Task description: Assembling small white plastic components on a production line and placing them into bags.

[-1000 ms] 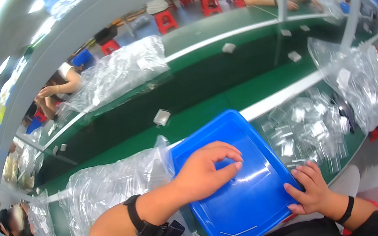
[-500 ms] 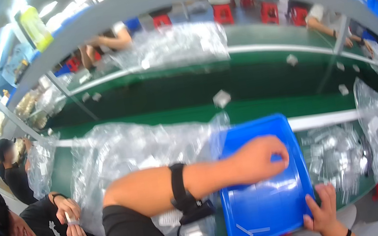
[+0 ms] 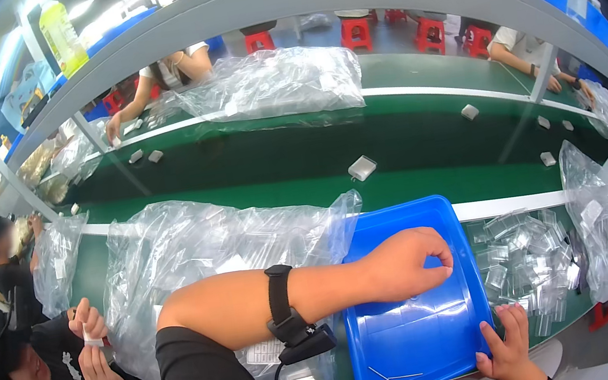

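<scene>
the blue plastic tray [image 3: 420, 334] sits on the green surface [image 3: 87, 276], two thin strips [image 3: 406, 376] lying near its lower edge. over it hangs the left hand [image 3: 402, 266], its grip curled into a ring with the tips close together — whether they pinch anything i cannot tell. the right hand [image 3: 513, 351] is at the tray's right rim, its grip loosely spread and closed on nothing visible. just right of the tray lies a heap of clear plastic pieces [image 3: 526, 259]; to its left, a large clear plastic bag [image 3: 209, 239].
</scene>
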